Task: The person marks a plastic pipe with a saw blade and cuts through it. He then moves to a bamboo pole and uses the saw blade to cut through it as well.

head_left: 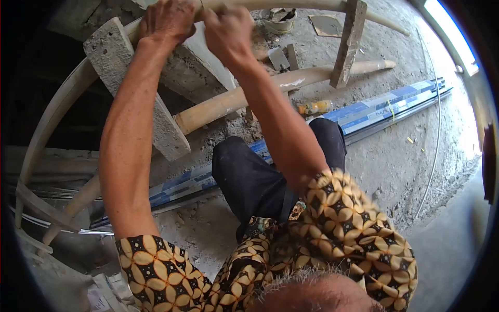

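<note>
Where rail [54, 109] curves, left hand [167, 21] adjoins right hand [228, 30].

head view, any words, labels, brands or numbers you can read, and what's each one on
No text here can be read.
blue packs on the floor: pale print along them, too blurred to read.
bottle: yellow label, too small to read.
rail gripped by the left hand and right hand: no marks show.
</note>
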